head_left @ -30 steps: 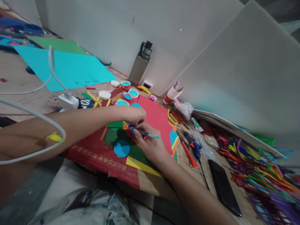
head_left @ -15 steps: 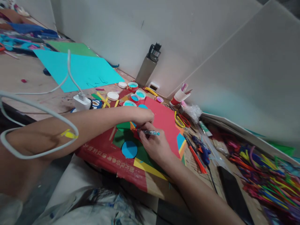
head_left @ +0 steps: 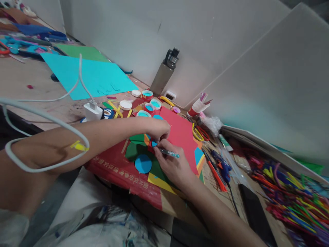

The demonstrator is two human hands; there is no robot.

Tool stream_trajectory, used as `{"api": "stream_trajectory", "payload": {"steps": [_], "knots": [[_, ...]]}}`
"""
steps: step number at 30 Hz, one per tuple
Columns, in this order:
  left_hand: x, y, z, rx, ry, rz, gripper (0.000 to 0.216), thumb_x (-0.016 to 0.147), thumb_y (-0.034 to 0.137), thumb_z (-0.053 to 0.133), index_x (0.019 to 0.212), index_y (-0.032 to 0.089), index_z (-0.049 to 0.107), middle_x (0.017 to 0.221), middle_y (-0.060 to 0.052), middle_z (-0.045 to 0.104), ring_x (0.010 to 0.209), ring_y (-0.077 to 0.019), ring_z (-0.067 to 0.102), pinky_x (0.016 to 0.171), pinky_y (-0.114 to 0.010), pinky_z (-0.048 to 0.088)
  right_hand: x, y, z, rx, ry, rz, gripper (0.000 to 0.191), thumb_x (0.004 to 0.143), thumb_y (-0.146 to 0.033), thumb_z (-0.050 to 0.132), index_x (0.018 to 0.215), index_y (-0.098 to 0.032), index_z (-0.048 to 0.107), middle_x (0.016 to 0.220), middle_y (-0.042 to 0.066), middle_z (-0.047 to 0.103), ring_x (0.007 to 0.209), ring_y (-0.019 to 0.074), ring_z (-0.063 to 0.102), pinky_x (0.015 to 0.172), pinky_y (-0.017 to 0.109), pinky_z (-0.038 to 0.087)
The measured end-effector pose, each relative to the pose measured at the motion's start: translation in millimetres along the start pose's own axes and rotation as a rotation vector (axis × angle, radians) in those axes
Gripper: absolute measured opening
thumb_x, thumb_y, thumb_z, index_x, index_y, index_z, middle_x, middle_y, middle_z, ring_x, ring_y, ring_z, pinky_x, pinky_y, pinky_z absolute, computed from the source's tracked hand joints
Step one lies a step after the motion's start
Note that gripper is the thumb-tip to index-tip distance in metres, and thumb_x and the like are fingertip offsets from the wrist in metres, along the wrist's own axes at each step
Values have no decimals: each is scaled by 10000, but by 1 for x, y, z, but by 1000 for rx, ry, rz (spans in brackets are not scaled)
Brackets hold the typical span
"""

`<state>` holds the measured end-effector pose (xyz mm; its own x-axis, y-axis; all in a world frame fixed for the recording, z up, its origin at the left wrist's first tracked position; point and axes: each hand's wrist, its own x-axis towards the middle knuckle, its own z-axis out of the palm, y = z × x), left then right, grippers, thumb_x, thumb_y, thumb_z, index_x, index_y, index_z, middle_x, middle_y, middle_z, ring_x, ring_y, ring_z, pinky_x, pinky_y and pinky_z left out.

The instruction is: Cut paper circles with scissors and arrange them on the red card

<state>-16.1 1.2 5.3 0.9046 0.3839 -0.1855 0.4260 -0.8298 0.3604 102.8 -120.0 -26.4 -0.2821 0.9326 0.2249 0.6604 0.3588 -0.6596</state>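
Note:
My right hand (head_left: 172, 165) is closed round a teal pen (head_left: 168, 153), its tip down by a small red and blue paper piece (head_left: 152, 145). My left hand (head_left: 158, 128) reaches across from the left and pinches that same piece with its fingertips. Both hands work over a dark green sheet (head_left: 135, 150) lying on a red sheet of paper (head_left: 180, 132). A blue paper circle (head_left: 143, 163) lies on the green sheet, just left of my right hand.
A red cardboard board (head_left: 113, 166) carries the papers. Bottle caps with turquoise paint (head_left: 147, 95), a grey water bottle (head_left: 164, 73), a cup of tools (head_left: 197, 107), scissors (head_left: 197, 132), a glue gun (head_left: 221, 166), a black phone (head_left: 255, 214), pipe cleaners (head_left: 290, 192), a white charger and cable (head_left: 92, 110).
The view shifted slightly. My right hand slid a little down and right with the pen, its shaft now tilted lower. My left hand keeps its pinch on the small piece.

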Motion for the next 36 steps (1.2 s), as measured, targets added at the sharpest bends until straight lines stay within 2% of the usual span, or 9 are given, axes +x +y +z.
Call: {"api": "stream_trajectory", "payload": {"steps": [5,12,20,30,36], "knots": [[-1,1,-1,-28,17,-16,222,634,12,690,739,184,785,661,-15,728,516,-98,519,511,-227,331,-7,-1,-4,-25,-5,14,184,905,-311,519,790,-200,609,658,2,590,549,118,458,533,243,371],[-1,-2,1,-76,-27,-50,296,662,14,662,872,176,794,842,-55,773,649,-143,631,541,-221,402,-19,5,-14,-71,0,6,189,908,-301,528,753,-209,586,620,-12,594,528,113,476,512,229,364],[5,-9,2,-79,-16,-67,271,679,54,704,858,233,801,861,-26,775,705,-131,655,603,-200,434,-25,14,-22,-9,6,73,206,912,-348,523,781,-204,591,617,-3,609,533,126,524,506,236,375],[5,-8,2,-52,-20,-56,267,690,35,678,868,201,786,890,-27,777,770,-122,676,587,-170,431,-30,35,-29,17,55,166,258,917,-415,511,784,-210,595,646,6,627,588,148,573,539,252,416],[3,-4,-3,-76,-40,-84,246,717,56,679,894,193,783,904,-38,776,780,-125,685,602,-166,444,-26,42,-36,167,95,228,249,894,-430,532,767,-219,565,608,-8,607,549,146,556,515,254,431]]}}
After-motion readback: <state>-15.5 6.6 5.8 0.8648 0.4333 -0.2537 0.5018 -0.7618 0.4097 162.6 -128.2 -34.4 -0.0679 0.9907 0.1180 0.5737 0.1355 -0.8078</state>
